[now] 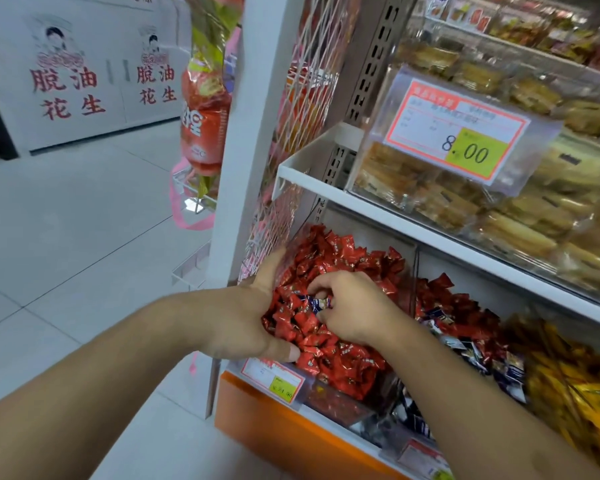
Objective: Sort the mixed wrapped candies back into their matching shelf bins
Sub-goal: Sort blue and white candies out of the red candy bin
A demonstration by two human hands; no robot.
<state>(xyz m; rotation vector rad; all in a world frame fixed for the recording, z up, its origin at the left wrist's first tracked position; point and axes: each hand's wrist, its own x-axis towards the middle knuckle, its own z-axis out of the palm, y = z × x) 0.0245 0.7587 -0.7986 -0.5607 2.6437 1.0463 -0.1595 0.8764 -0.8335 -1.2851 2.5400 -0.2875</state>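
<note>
A blue candy (315, 302) is lying on top of the red candies (340, 358) in the leftmost clear bin (340, 407) on the lower shelf, and the right hand (347, 306) is pinching it with curled fingers. The left hand (236, 323) is lying open, fingers spread, resting on the left side of the red heap, its thumb near the bin's front edge. Just right of this bin, a second bin (413, 441) is holding red and blue candies mixed together (465, 337), and farther right yellow candies (575, 386) are piling up. A price tag (274, 379) is hanging on the first bin's front. On the shelf above (430, 233), clear boxes of pastries (499, 216) are carrying an 8.00 tag (454, 133).
</note>
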